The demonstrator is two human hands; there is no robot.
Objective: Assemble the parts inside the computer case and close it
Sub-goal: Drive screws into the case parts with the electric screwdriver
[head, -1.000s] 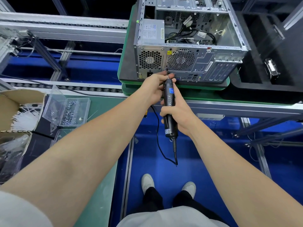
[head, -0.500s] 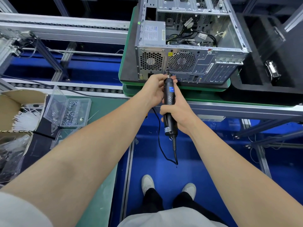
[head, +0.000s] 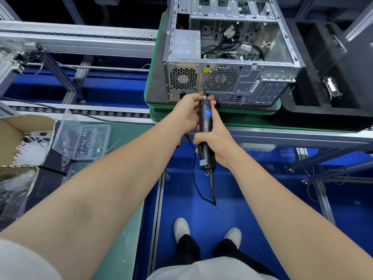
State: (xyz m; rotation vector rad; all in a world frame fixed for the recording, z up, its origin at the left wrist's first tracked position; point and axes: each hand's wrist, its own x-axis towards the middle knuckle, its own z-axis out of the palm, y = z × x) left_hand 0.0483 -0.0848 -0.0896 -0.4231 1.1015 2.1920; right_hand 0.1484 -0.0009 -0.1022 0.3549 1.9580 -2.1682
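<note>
An open silver computer case (head: 232, 81) lies on a green pallet (head: 155, 81), its rear panel with two fan grilles facing me and cables visible inside. My right hand (head: 217, 143) grips a black electric screwdriver (head: 205, 126) with a blue label, its bit pointing at the lower rear panel below the grilles. My left hand (head: 186, 113) pinches the tool's tip near the bit, fingers closed around it. Any screw at the tip is hidden by my fingers.
A clear plastic box of small screws (head: 88, 142) with its lid up sits on the green bench at left, beside a cardboard box of white ties (head: 22, 146). A black foam tray (head: 331, 81) holds a metal part at right. Conveyor rails run behind.
Both hands and the screwdriver stay at the case's lower rear panel; only a slight shift of the view.
</note>
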